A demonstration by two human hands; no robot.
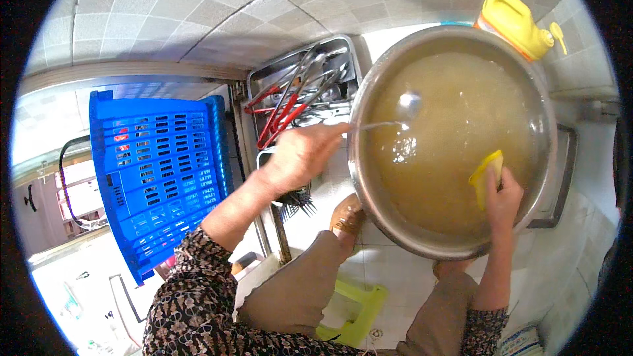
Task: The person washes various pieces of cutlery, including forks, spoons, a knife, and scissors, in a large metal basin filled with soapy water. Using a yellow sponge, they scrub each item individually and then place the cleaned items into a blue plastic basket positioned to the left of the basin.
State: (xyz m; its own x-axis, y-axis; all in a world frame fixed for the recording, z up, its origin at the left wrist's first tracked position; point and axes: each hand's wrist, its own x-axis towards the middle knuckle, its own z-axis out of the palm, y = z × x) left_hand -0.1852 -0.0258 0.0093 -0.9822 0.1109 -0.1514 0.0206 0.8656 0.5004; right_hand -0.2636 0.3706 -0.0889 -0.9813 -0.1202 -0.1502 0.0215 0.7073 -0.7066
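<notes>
A wide metal basin [354, 151] full of cloudy brownish water [445, 123] is before me. At its left rim my left hand [309, 153] is closed on a thin metal utensil [373, 125], which reaches out over the water. The utensil's far end is hard to make out among bright glints. On the right side, over the water, my right hand [502, 198] grips a yellow scrubbing pad [487, 173] with a paler face. The pad is held between thumb and fingers, apart from the utensil.
Left of the basin, a metal tray [353, 59] holds tongs with red handles [292, 111] and other metal utensils. A blue plastic crate [163, 173] stands farther left. Behind the basin is a yellow jug [517, 22]. A green plastic stool [358, 306] is below me.
</notes>
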